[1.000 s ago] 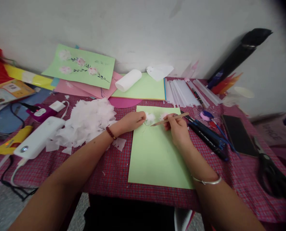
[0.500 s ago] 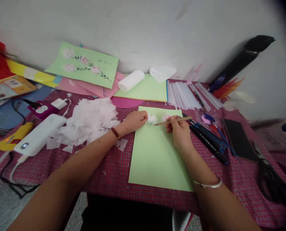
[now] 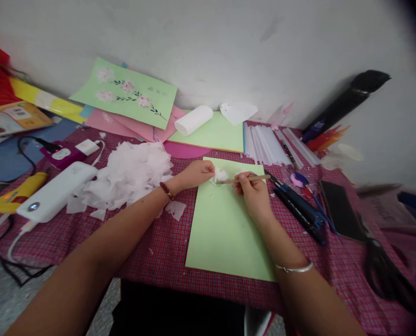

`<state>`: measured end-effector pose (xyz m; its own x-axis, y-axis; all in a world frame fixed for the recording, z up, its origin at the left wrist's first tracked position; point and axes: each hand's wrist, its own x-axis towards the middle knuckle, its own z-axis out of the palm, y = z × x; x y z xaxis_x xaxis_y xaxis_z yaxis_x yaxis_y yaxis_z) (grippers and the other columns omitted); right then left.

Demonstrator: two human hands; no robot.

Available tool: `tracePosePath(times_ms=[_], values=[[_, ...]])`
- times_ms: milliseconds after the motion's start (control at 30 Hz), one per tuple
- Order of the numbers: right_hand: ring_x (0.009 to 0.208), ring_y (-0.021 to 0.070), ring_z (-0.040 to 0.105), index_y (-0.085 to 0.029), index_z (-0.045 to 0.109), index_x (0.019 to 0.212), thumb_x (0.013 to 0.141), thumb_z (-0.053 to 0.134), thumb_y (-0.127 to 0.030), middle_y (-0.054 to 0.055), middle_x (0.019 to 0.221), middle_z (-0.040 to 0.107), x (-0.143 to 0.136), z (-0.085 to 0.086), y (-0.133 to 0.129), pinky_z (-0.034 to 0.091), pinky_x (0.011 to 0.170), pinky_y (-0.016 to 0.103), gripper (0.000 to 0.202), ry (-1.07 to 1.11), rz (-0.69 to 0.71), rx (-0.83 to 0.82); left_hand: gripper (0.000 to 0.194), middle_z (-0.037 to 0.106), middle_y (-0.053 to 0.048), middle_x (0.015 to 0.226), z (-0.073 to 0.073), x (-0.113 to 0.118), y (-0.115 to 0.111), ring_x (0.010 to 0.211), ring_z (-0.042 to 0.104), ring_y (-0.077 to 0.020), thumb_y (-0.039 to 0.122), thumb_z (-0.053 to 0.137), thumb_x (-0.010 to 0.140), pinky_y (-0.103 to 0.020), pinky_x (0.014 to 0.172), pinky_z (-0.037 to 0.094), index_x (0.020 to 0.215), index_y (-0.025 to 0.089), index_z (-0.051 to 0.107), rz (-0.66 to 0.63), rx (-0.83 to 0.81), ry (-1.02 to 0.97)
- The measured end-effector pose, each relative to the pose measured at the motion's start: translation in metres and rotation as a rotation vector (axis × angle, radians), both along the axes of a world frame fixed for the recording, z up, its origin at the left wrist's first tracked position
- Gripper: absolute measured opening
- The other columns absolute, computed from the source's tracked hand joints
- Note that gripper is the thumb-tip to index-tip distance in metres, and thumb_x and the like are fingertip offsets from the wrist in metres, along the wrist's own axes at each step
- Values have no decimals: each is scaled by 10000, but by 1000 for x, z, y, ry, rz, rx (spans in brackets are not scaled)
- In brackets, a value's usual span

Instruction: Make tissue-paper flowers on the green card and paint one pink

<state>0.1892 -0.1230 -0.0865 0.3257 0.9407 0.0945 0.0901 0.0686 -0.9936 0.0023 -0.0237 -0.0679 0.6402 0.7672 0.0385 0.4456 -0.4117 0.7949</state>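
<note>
A light green sheet of paper [image 3: 225,238] lies on the table, with a small bunch of white tissue paper [image 3: 221,174] near its top. At the left side of that bunch, my left hand [image 3: 200,173] is closed in a pinch; whatever sits between its fingertips is hidden. My right hand [image 3: 253,192] grips a thin wooden stick [image 3: 229,181] whose left end points down at the white bunch. Left of the sheet rises a heap of torn white tissue pieces [image 3: 134,168].
Green paper with pink flowers [image 3: 134,95] leans at the back. A white roll [image 3: 194,120] and white strips [image 3: 266,144] lie near the wall. To the right are pens [image 3: 299,212], a phone [image 3: 343,210] and scissors [image 3: 383,270]. A power bank [image 3: 57,191] and yellow glue gun [image 3: 19,191] stand left.
My right hand has moved slightly left with the stick, bringing its end over the white bunch. The left hand stays pinched beside the bunch. The camera view has shifted a little.
</note>
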Motion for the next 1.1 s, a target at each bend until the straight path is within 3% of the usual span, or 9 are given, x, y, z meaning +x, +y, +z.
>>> tracePosePath(times_ms=[133,200,567,833,1000,1100], values=[[500,100,478,-198,622,790,849,608,-462,-9,672,620,-1,0,0,361,479,248,272,5,-2,12,61,425,68,576,-2,-14,12,469,349,-65,217,547,860,-217,476,241,818,175,534,41,-428,-281],[499,98,481,-197,625,807,852,609,-461,-6,692,633,-2,0,0,364,479,248,269,7,-4,15,67,402,75,561,-3,-18,14,447,325,-57,215,544,871,-218,458,215,820,176,524,70,-518,-363],[509,110,511,-197,618,812,868,581,-481,-12,634,623,6,-1,-2,380,483,242,292,70,-53,9,40,447,67,578,0,-16,8,466,367,-52,134,529,863,-212,468,238,888,160,548,89,-557,-414],[540,118,531,-202,628,815,866,594,-475,1,671,647,2,-5,1,414,520,252,279,-26,22,6,148,578,18,707,-12,-21,17,504,438,-30,76,612,797,-202,510,305,922,145,573,119,-654,-601],[552,123,549,-199,643,838,875,574,-498,19,736,679,2,-4,1,441,537,263,309,-78,32,15,298,621,10,767,-12,-20,17,650,574,-68,69,674,740,-215,601,405,1019,142,597,115,-689,-649],[557,123,558,-189,663,864,872,572,-509,33,779,693,1,-2,1,452,538,268,332,-109,33,14,381,627,25,732,-10,-20,16,628,580,-68,68,696,711,-218,603,414,1072,140,597,106,-702,-615]])
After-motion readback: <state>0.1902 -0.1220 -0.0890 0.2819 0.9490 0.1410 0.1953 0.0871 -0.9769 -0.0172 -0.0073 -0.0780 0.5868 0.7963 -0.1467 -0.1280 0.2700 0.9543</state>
